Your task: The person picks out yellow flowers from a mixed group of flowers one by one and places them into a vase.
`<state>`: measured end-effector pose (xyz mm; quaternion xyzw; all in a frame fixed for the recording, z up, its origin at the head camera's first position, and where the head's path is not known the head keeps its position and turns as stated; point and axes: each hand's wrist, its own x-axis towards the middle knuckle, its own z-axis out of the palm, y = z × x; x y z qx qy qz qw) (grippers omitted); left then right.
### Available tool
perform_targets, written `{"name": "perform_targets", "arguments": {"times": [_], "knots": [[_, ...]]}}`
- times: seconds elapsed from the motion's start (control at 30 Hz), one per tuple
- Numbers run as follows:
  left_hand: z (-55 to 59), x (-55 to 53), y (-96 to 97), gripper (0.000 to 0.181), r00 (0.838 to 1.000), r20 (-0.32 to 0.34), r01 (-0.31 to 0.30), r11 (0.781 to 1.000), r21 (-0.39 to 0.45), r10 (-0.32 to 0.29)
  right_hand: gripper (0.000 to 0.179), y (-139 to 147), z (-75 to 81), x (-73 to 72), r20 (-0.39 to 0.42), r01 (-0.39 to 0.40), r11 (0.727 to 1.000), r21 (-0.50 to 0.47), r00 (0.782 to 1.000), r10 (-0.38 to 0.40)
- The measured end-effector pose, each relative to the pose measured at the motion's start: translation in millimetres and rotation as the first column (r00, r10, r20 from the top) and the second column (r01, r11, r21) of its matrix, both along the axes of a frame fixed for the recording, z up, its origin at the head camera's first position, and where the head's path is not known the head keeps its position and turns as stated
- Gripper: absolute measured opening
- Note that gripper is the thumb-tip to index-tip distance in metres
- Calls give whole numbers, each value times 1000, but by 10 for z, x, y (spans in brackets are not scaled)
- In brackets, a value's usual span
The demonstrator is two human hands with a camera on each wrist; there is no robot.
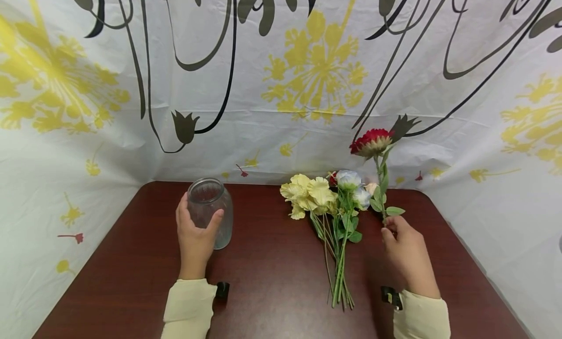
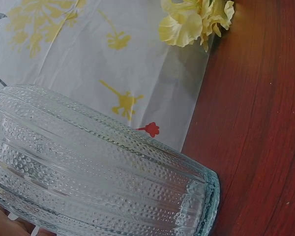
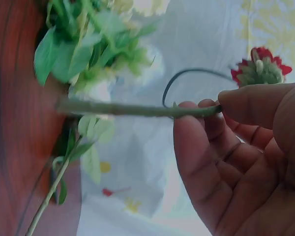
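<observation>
At the left of the table, my left hand grips a clear glass vase, thumb and fingers spread round its side. Its ribbed, dotted glass wall fills much of the left wrist view, the base close to the wood. My right hand pinches the green stem of a red flower between thumb and fingertips, bloom up. In the right wrist view the stem juts out past my fingertips. Between my hands lies a bunch of artificial flowers: yellow blooms, pale blue blooms and bare green stems.
The dark reddish wooden table has rounded far corners. A white curtain printed with yellow and dark plants hangs right behind its far edge. In the right wrist view, another leafy stem lies along the wood.
</observation>
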<state>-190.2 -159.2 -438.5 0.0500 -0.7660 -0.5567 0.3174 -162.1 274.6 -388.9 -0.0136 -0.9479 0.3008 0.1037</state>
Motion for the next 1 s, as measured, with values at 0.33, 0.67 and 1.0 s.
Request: {"name": "perform_targets", "arguments": {"times": [0.33, 0.67, 1.0], "knots": [[-2, -5, -8, 93, 1000, 6, -1, 1000, -1, 1, 29, 285, -118, 5, -58, 153, 986, 66, 987, -150], [7, -2, 0, 93, 1000, 9, 3, 1000, 7, -3, 26, 524, -274, -20, -67, 269, 958, 97, 962, -263], [8, 2, -2, 93, 1000, 5, 6, 1000, 12, -6, 27, 669, -426, -46, 27, 293, 949, 112, 954, -298]]}}
